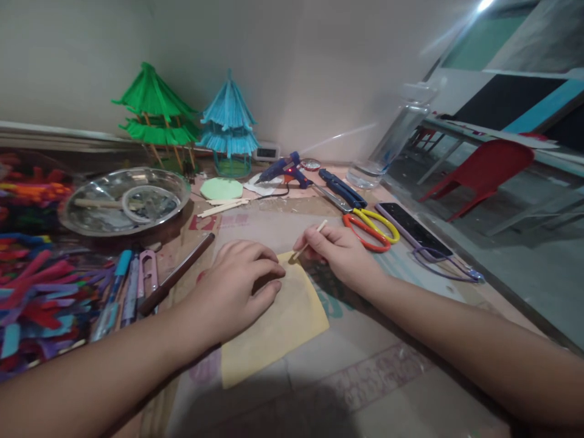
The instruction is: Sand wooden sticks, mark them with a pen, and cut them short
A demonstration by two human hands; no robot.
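Observation:
A square yellow sheet (278, 325) lies on the cardboard-covered tabletop. My left hand (239, 283) rests over its left part, fingers apart and slightly bent, thumb on the sheet. Between the thumb and fingers of my right hand (335, 249) is a short thin wooden stick (314, 238). It slants upward, its lower end at the sheet's far edge. More pale wooden sticks (223, 207) lie beyond my left hand, close to a light green octagonal piece (221, 189).
Orange-and-yellow-handled scissors (371, 231), a utility knife (342, 190), a dark phone (413, 230) and a glue gun (287, 170) lie beyond my right hand. Left are a metal tray (79, 222), pens (116, 286) and pipe cleaners (41, 298). Green (155, 115) and blue (230, 125) model pavilions stand behind.

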